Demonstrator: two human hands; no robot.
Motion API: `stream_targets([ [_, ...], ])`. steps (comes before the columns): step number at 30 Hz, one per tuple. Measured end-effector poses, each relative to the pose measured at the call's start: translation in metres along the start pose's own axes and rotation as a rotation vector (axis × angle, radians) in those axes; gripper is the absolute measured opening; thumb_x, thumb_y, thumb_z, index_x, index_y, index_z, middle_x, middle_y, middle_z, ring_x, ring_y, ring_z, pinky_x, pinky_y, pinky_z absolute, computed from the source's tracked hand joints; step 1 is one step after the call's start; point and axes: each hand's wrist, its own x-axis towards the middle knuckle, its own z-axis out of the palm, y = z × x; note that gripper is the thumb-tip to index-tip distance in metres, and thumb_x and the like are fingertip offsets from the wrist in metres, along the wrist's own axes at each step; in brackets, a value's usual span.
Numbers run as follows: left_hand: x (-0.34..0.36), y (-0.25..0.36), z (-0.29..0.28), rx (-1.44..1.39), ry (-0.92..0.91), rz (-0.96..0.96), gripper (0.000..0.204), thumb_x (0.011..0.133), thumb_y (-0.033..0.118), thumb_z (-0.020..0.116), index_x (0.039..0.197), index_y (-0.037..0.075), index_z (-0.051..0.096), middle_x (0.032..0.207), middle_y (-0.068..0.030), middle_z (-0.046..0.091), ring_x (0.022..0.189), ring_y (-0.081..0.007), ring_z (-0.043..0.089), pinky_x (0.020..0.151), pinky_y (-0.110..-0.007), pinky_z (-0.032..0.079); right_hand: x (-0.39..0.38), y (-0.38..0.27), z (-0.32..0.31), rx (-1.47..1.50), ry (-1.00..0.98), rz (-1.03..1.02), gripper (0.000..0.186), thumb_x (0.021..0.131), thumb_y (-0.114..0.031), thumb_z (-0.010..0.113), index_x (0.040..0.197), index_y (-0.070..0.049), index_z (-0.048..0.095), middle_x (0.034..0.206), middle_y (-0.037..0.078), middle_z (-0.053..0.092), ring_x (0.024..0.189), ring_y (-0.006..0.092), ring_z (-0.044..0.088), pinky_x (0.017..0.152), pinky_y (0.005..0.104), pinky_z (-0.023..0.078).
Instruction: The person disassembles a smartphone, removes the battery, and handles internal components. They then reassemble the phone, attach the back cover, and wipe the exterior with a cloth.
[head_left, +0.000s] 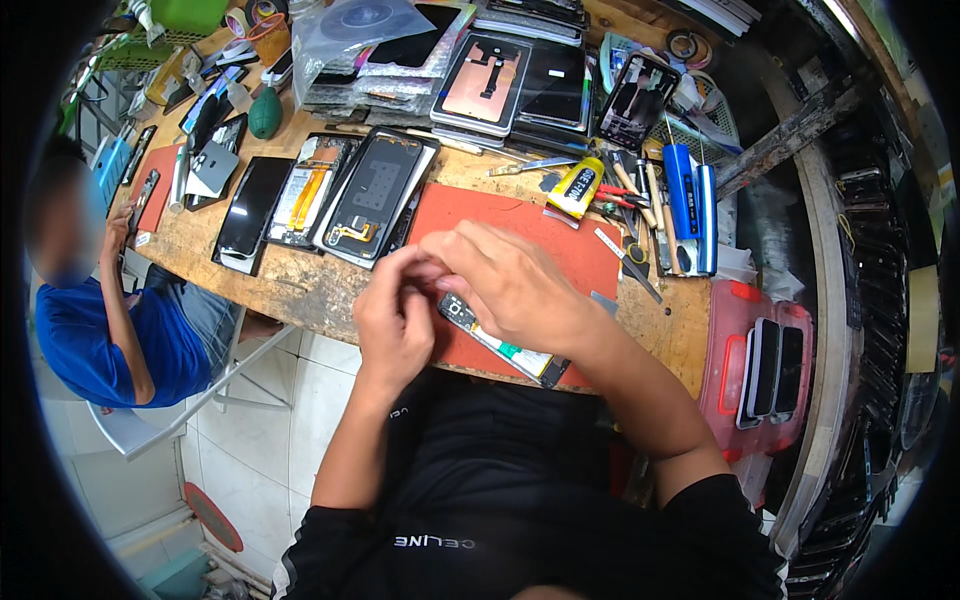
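Observation:
Over the red mat (pixel 470 210) on the bench, my left hand (pixel 395 310) and my right hand (pixel 500 280) meet with fingers curled and pressed together. Whatever lies between the fingertips is too hidden to make out. Just below them an opened phone (pixel 530 362), with its inner board and a green piece showing, lies at a slant on the mat, partly covered by my right hand. To the left, an opened device with a black back panel (pixel 365 200) rests on a stack beside another open one (pixel 305 190).
Stacked devices (pixel 480 90) fill the back. Tools (pixel 650 210), a yellow glue tube (pixel 575 187) and blue screwdrivers (pixel 685 200) lie right. A pink case (pixel 730 375) with phones stands at the right edge. A person in blue (pixel 120 340) sits at the bench's left end.

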Motion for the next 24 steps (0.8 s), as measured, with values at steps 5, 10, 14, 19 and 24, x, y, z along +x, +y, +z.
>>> stream_targets([
  [5, 0.032, -0.002, -0.027, 0.487, 0.291, 0.176, 0.013, 0.095, 0.0, 0.069, 0.108, 0.001, 0.069, 0.1, -0.0132, 0.073, 0.093, -0.0307, 0.068, 0.083, -0.042, 0.053, -0.001, -0.004, 0.0, -0.216, -0.002, 0.061, 0.038, 0.088, 0.002, 0.071, 0.123, -0.009, 0.059, 0.102, 0.015, 0.068, 0.094, 0.0414, 0.071, 0.075, 0.0518, 0.058],
  [10, 0.096, -0.016, -0.062, 0.88, 0.067, 0.027, 0.01, 0.097, 0.01, 0.072, 0.104, 0.002, 0.072, 0.096, -0.019, 0.074, 0.097, -0.0408, 0.068, 0.086, -0.049, 0.052, 0.0, -0.006, -0.001, -0.206, -0.135, 0.069, 0.036, 0.092, -0.002, 0.072, 0.125, -0.008, 0.059, 0.101, 0.017, 0.069, 0.092, 0.0407, 0.072, 0.076, 0.0508, 0.058],
  [14, 0.117, -0.023, -0.06, 0.916, -0.031, 0.037, 0.011, 0.096, 0.012, 0.073, 0.101, 0.002, 0.071, 0.099, -0.0177, 0.075, 0.101, -0.0401, 0.068, 0.087, -0.051, 0.052, 0.001, -0.005, -0.006, -0.02, -0.048, 0.015, 0.031, 0.094, -0.004, 0.072, 0.123, -0.007, 0.058, 0.099, 0.019, 0.07, 0.09, 0.0417, 0.073, 0.077, 0.0518, 0.058],
  [19, 0.125, -0.03, -0.058, 0.977, -0.138, 0.105, 0.01, 0.094, 0.011, 0.073, 0.09, 0.002, 0.071, 0.098, -0.0207, 0.074, 0.097, -0.0431, 0.069, 0.087, -0.052, 0.053, -0.002, 0.0, -0.007, -0.09, 0.016, 0.059, 0.026, 0.096, -0.007, 0.073, 0.116, -0.007, 0.056, 0.098, 0.015, 0.07, 0.09, 0.0411, 0.072, 0.074, 0.0529, 0.056],
  [24, 0.134, -0.042, -0.066, 0.972, -0.266, 0.09, 0.008, 0.091, 0.008, 0.07, 0.089, 0.0, 0.068, 0.09, -0.0204, 0.07, 0.09, -0.0426, 0.07, 0.082, -0.052, 0.054, -0.001, 0.002, 0.0, -0.164, -0.023, 0.011, 0.028, 0.095, -0.007, 0.073, 0.116, -0.007, 0.056, 0.095, 0.016, 0.068, 0.088, 0.0418, 0.072, 0.072, 0.054, 0.055],
])
